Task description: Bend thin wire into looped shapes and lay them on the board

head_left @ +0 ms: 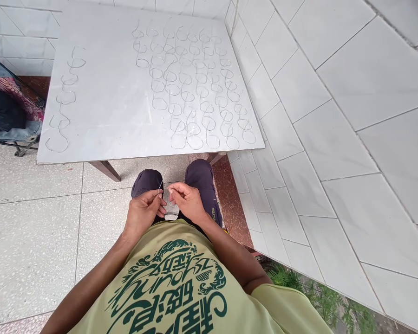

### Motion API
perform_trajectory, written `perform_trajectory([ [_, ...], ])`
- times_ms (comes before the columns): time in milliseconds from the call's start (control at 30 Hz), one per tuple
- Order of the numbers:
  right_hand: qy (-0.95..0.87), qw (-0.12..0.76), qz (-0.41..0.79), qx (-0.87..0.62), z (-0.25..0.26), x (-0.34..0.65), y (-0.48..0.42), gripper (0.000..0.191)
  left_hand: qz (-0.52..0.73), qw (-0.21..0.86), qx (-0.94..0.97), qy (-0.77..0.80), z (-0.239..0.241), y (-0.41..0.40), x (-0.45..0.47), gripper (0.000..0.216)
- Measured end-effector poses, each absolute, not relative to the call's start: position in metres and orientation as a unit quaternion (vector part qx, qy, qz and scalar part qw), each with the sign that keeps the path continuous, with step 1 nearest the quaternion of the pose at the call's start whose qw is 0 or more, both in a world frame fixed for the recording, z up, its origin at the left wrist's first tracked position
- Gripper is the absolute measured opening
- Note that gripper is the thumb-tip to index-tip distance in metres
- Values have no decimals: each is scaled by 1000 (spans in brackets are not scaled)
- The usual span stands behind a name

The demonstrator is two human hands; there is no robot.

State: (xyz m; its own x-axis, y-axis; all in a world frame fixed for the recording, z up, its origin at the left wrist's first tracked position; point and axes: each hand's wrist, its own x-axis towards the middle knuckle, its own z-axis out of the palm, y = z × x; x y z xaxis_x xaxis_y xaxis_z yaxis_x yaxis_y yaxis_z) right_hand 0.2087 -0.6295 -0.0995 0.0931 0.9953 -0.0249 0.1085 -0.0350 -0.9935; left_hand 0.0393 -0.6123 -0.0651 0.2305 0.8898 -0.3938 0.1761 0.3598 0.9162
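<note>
My left hand (144, 211) and my right hand (186, 200) are close together above my knees, both pinched on a thin piece of wire (163, 180) that sticks up between them. On the white table top (107, 102) in front of me lie several bent wire loops (195, 88) in rows on the right part. A single column of wire loops (64, 99) runs down the left side. My dark trousers (198, 174) show under the table's front edge.
A white tiled wall (334, 116) rises on the right, close to the table. A dark folding seat with cloth (10, 116) stands at the left. The floor (31, 232) is pale speckled tile. Green plants (316, 297) show at the bottom right.
</note>
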Motion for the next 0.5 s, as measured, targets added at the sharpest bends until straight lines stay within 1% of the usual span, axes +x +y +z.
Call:
perform_trajectory([
  [133, -504, 461, 485, -546, -93, 215, -631, 20, 277, 602, 520, 538, -69, -614, 35, 38],
  [300, -499, 455, 524, -519, -92, 224, -631, 19, 238, 629, 512, 534, -68, -613, 33, 42],
  [400, -484, 467, 531, -515, -92, 226, -631, 20, 236, 651, 482, 537, -63, -610, 36, 50],
  [500, -464, 480, 529, -524, -93, 227, -630, 22, 252, 665, 455, 537, -57, -607, 39, 65],
])
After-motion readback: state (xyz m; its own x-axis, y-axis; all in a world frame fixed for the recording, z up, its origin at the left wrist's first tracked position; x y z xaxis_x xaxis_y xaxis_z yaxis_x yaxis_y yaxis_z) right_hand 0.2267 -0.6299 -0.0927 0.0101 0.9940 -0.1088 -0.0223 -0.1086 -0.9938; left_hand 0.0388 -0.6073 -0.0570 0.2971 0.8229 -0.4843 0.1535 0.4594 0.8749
